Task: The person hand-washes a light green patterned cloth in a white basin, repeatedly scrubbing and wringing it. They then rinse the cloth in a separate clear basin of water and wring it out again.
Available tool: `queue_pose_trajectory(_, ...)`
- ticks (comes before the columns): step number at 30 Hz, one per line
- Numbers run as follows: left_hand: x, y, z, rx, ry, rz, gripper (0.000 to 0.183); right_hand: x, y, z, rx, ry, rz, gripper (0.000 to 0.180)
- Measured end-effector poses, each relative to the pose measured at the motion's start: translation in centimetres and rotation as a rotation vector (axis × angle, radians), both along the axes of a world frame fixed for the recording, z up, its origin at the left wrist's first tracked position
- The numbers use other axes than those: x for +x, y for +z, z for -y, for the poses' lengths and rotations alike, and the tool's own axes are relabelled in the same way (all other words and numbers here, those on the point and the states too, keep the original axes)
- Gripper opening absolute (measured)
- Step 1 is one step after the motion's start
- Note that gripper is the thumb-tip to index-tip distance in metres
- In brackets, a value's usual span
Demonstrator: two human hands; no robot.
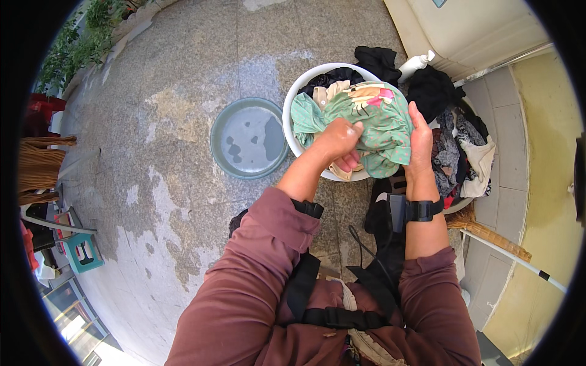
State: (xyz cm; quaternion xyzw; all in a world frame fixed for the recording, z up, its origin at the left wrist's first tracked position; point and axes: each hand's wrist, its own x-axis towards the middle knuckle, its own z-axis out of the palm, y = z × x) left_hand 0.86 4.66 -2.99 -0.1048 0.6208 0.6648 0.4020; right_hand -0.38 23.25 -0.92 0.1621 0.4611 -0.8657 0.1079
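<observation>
A mint-green garment (384,123) with pink dots and a printed figure lies bunched over a round white basin (287,116). My right hand (420,139) holds its right side, thumb up and fingers hidden behind the cloth. My left hand (341,139) is at the garment's front with curled fingers; whether cloth is pinched in it cannot be seen. Beneath the green cloth, the basin also holds a beige buttoned garment (322,97) and black clothing (332,78). Left of it sits a shallow blue-green basin (242,135), its bottom wet in patches.
Behind the white basin are black cloth (376,61) and a white pump bottle (415,67). Mixed clothes (451,151) fill a container at right. A broom (494,235) lies by the tiled wall base. A teal stool (84,253) and brown mop strands (40,167) are at far left.
</observation>
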Motion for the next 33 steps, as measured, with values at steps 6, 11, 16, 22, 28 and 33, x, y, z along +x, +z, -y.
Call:
queue_pose_trajectory(6,-0.2,-0.5,-0.1,0.198,0.145,0.211,0.046,0.7,2.7,0.6,0.044,-0.011,-0.063,0.041)
queue_pose_trajectory(11,-0.1,-0.3,-0.1,0.319,0.42,0.056,0.027,0.6,3.5,1.0,0.092,-0.032,-0.09,0.043)
queue_pose_trajectory(16,-1.1,-0.2,1.0,0.648,0.811,-0.03,0.017,0.7,3.6,1.6,0.22,0.066,-0.004,0.049)
queue_pose_trajectory(22,-1.8,-1.4,1.3,0.941,1.018,0.032,0.023,1.7,4.8,1.8,0.385,0.562,-0.167,0.045)
queue_pose_trajectory(28,-2.4,-1.8,1.6,0.936,1.08,-0.05,0.017,2.1,4.1,2.6,1.024,0.81,-0.23,0.046)
queue_pose_trajectory(33,-1.3,-1.0,1.6,0.571,0.937,0.085,0.021,0.9,3.1,1.2,0.469,0.364,-0.09,0.058)
